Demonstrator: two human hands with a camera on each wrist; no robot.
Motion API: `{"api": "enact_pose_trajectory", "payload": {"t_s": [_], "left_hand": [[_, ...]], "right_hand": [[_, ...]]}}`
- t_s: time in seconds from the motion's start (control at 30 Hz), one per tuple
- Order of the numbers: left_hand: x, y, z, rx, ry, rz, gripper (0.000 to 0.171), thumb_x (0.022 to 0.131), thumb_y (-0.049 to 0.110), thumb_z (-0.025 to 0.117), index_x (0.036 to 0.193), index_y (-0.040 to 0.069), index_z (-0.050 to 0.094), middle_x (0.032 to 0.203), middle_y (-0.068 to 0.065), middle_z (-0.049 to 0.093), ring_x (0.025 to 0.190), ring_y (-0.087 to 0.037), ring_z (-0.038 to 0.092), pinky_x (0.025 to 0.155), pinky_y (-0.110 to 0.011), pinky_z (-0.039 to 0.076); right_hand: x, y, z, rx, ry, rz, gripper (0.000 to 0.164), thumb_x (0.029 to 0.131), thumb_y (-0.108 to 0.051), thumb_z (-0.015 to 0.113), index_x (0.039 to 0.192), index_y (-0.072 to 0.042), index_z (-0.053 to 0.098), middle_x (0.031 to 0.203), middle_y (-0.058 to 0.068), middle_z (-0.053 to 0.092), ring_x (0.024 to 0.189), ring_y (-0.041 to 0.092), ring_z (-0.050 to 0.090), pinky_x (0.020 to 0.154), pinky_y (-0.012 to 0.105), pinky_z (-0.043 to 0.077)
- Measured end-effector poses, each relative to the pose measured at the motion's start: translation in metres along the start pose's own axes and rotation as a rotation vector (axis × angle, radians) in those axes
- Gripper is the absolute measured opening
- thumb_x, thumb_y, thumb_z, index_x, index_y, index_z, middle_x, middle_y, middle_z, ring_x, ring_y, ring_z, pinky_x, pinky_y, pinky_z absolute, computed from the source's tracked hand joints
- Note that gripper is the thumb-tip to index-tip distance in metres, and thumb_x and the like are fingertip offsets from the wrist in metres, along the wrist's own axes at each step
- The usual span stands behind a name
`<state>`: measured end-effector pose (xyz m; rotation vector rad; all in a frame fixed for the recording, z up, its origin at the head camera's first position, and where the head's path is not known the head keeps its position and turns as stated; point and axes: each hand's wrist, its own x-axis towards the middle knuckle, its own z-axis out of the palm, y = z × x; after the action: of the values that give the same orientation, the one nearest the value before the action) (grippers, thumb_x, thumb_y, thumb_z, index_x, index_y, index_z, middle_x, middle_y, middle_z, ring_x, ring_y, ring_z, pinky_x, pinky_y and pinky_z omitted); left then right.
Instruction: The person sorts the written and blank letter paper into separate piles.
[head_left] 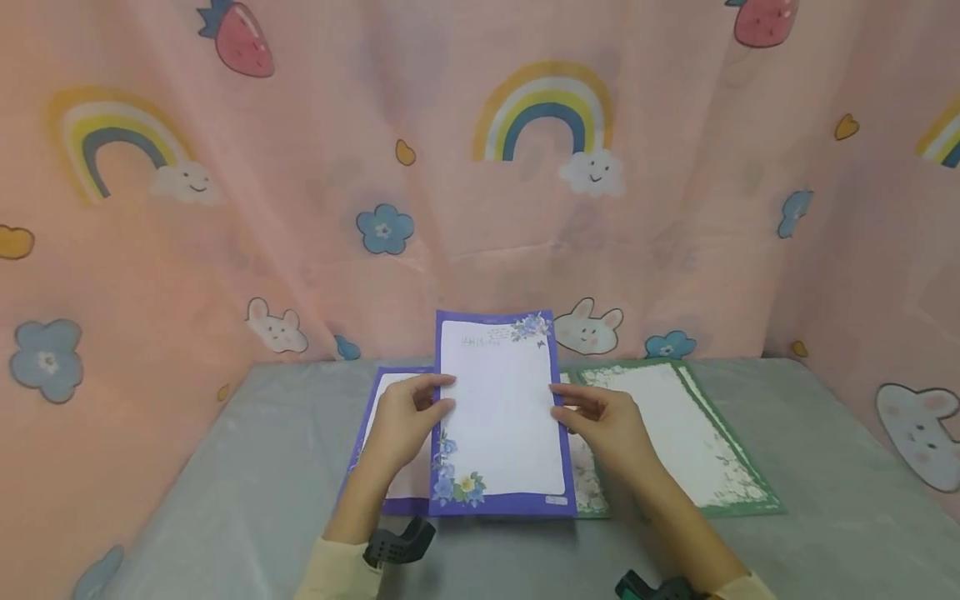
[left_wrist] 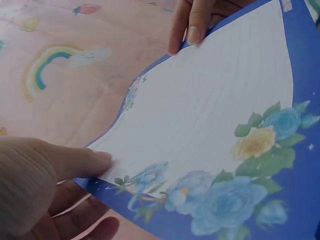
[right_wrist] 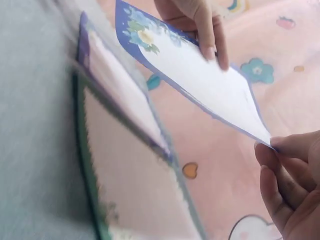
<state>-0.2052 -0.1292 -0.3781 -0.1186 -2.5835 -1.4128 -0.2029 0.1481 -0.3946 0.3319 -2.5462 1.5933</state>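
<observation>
A sheet of stationery paper (head_left: 498, 408) with a purple-blue border and blue flowers is held up above the table. My left hand (head_left: 408, 417) pinches its left edge between thumb and fingers. At the right edge, my right hand (head_left: 607, 425) pinches it the same way. Faint writing shows near the sheet's top. In the left wrist view the paper (left_wrist: 200, 110) bows slightly, with a thumb on its face. The right wrist view has the paper (right_wrist: 210, 90) tilted and apart from the sheets below.
Another purple-bordered sheet (head_left: 397, 492) lies on the grey table (head_left: 285, 467) behind the left hand. Green-bordered floral sheets (head_left: 660, 408) lie to the right, partly covered by the held sheet and right hand. A pink patterned curtain (head_left: 450, 275) hangs around the table.
</observation>
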Motion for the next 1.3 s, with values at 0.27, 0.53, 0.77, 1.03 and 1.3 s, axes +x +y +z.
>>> {"api": "enact_pose_trajectory", "payload": {"t_s": [0.27,0.53,0.77,1.03,1.3], "left_hand": [[0.003,0.009,-0.031,0.008,0.011,-0.013,0.043,0.089,0.013,0.077,0.131,0.014,0.068,0.109,-0.013,0.071,0.063,-0.014,0.049,0.053,-0.022,0.041],[0.002,0.007,-0.058,0.171,0.148,-0.065,0.039,0.092,0.016,0.073,0.131,0.014,0.068,0.11,-0.015,0.068,0.076,-0.02,0.054,0.057,-0.024,0.043],[0.001,-0.001,-0.071,0.234,0.204,-0.099,0.038,0.093,0.015,0.072,0.131,0.012,0.068,0.108,-0.017,0.071,0.085,-0.025,0.061,0.066,-0.027,0.051],[-0.002,-0.013,-0.076,0.313,0.199,-0.107,0.035,0.094,0.012,0.071,0.128,0.009,0.069,0.118,-0.018,0.072,0.09,-0.028,0.065,0.079,-0.042,0.059],[0.001,-0.035,-0.072,0.35,0.132,-0.153,0.035,0.094,0.012,0.069,0.128,0.007,0.069,0.122,-0.021,0.07,0.095,-0.031,0.069,0.087,-0.049,0.058]], "right_hand": [[0.018,-0.036,0.011,-0.002,0.05,-0.038,0.034,0.095,-0.017,0.071,0.128,-0.011,0.07,0.12,0.012,0.075,0.087,0.018,0.077,0.083,0.03,0.061],[0.035,-0.065,0.049,-0.006,0.075,-0.043,0.033,0.092,-0.013,0.073,0.125,-0.013,0.072,0.117,0.011,0.076,0.082,0.02,0.075,0.072,0.029,0.061],[0.037,-0.074,0.079,-0.028,0.029,-0.06,0.039,0.09,-0.01,0.074,0.128,-0.013,0.071,0.121,0.013,0.074,0.07,0.015,0.068,0.053,0.024,0.049],[0.036,-0.062,0.107,-0.069,-0.046,-0.068,0.04,0.091,-0.009,0.072,0.13,-0.01,0.069,0.118,0.013,0.075,0.048,0.009,0.043,0.044,0.019,0.036],[0.034,-0.042,0.124,-0.157,-0.083,-0.023,0.04,0.091,-0.009,0.072,0.13,-0.009,0.068,0.12,0.015,0.074,0.048,0.009,0.043,0.043,0.02,0.036]]}}
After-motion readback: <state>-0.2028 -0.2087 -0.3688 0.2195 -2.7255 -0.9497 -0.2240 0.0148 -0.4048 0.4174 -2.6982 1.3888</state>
